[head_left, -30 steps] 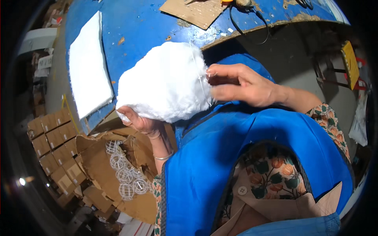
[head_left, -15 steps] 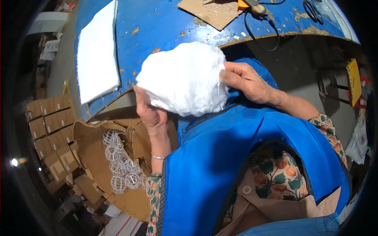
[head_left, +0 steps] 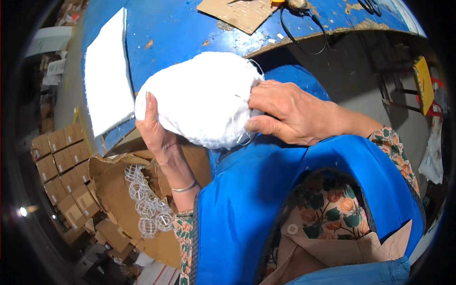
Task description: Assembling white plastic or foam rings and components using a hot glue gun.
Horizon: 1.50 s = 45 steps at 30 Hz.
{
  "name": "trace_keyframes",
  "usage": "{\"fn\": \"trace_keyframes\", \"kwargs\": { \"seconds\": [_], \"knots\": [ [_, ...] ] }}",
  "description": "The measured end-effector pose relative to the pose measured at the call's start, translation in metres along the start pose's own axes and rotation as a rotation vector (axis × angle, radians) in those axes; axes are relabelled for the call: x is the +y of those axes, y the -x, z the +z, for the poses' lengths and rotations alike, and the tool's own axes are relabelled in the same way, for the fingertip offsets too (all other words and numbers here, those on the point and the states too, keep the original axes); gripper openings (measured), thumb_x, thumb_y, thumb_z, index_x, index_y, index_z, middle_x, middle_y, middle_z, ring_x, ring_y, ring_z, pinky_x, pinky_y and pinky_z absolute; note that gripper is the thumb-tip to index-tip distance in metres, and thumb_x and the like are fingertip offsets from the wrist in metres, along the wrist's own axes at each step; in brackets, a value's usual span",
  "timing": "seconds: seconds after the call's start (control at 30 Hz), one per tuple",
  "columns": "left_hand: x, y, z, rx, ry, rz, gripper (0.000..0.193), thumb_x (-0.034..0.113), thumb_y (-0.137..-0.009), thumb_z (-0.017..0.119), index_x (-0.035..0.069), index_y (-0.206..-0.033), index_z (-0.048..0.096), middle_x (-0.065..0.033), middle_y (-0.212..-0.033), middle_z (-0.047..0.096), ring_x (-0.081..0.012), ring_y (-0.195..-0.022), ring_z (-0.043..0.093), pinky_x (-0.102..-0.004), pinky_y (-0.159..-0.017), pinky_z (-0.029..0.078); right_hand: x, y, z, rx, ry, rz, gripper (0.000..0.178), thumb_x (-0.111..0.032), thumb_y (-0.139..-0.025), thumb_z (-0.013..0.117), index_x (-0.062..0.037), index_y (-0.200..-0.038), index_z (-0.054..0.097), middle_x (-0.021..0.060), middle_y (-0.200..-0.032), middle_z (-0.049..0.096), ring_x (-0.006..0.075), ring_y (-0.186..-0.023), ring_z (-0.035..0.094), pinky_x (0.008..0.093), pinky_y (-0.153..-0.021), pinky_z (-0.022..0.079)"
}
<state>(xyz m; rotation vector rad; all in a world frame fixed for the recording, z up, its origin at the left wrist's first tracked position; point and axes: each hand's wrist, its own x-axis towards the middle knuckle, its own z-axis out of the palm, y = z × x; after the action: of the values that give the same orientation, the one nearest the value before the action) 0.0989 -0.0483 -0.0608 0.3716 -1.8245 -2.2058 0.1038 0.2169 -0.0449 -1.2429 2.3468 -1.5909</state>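
A large bundle of white fluffy wadding (head_left: 199, 97) is held between my two hands, above my lap at the front edge of the blue table (head_left: 166, 28). My left hand (head_left: 156, 127) grips its left end, with the thumb on top and the other fingers hidden beneath. At the right end, my right hand (head_left: 292, 111) has its fingers bent and pressed into the wadding. A thin pale wire or cord (head_left: 259, 66) curves out beside those fingers. What lies inside the bundle is hidden.
A flat white wadding sheet (head_left: 108, 78) lies on the table's left. Cardboard (head_left: 240, 14) and a black cable (head_left: 324, 45) are farther back. Below left, a torn carton (head_left: 114, 190) holds several white wire frames (head_left: 142, 202). Stacked boxes (head_left: 61, 161) stand beyond. A yellow-backed chair (head_left: 422, 85) is at right.
The bundle has shifted left and tilted a little. My right hand has turned and moved from pinching the bundle's edge to pressing its fingers into the right end.
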Motion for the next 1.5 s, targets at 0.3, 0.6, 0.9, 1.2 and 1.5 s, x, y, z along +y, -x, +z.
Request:
{"fn": "trace_keyframes", "kwargs": {
  "seconds": [0.3,0.6,0.9,1.2,1.5],
  "knots": [
    [-0.005,-0.006,0.006,0.013,-0.308,0.201,0.025,0.021,-0.093,0.052,-0.002,-0.086,0.060,-0.0031,-0.069,0.059,-0.0106,-0.061,0.053,-0.0259,-0.052,0.041,-0.007,-0.007,0.022,0.098,-0.414,0.080,0.056,-0.045,-0.097,0.032,-0.0010,-0.064,0.043,0.0105,-0.057,0.042,0.0219,-0.051,0.042,0.0364,-0.051,0.038],
    [-0.009,-0.016,0.003,0.240,-0.677,0.539,0.023,0.017,-0.090,0.059,-0.003,-0.078,0.061,-0.0038,-0.067,0.060,-0.0089,-0.059,0.051,-0.0250,-0.051,0.039,-0.002,-0.002,0.030,0.158,-0.406,-0.033,0.049,-0.038,-0.098,0.037,-0.0014,-0.065,0.045,0.0114,-0.059,0.043,0.0238,-0.055,0.044,0.0367,-0.054,0.039],
    [0.064,-0.022,0.015,0.010,-0.389,0.433,0.033,0.028,-0.093,0.053,-0.003,-0.082,0.060,-0.0035,-0.068,0.059,-0.0106,-0.062,0.055,-0.0244,-0.057,0.046,0.005,0.002,0.005,0.158,-0.320,-0.283,0.043,-0.039,-0.092,0.045,0.0032,-0.086,0.054,0.0155,-0.073,0.052,0.0320,-0.067,0.052,0.0382,-0.060,0.041],
    [0.065,0.043,0.021,-0.215,-0.066,0.095,0.055,-0.004,-0.066,0.071,-0.005,-0.117,0.051,-0.0113,-0.108,0.058,-0.0207,-0.098,0.057,-0.0316,-0.087,0.046,0.050,-0.010,0.040,0.536,-1.146,0.094,0.065,-0.059,-0.087,0.045,0.0026,-0.108,0.048,0.0072,-0.099,0.055,0.0129,-0.091,0.052,0.0268,-0.080,0.042],
    [0.104,0.045,0.040,-0.518,-1.091,0.755,0.033,0.004,-0.062,0.077,-0.001,-0.091,0.063,-0.0110,-0.078,0.063,-0.0268,-0.075,0.063,-0.0342,-0.066,0.051,0.061,0.011,0.004,0.351,-0.338,0.324,0.044,-0.037,-0.098,0.037,0.0012,-0.109,0.057,0.0077,-0.099,0.059,0.0155,-0.092,0.054,0.0291,-0.087,0.042]
  ]
}}
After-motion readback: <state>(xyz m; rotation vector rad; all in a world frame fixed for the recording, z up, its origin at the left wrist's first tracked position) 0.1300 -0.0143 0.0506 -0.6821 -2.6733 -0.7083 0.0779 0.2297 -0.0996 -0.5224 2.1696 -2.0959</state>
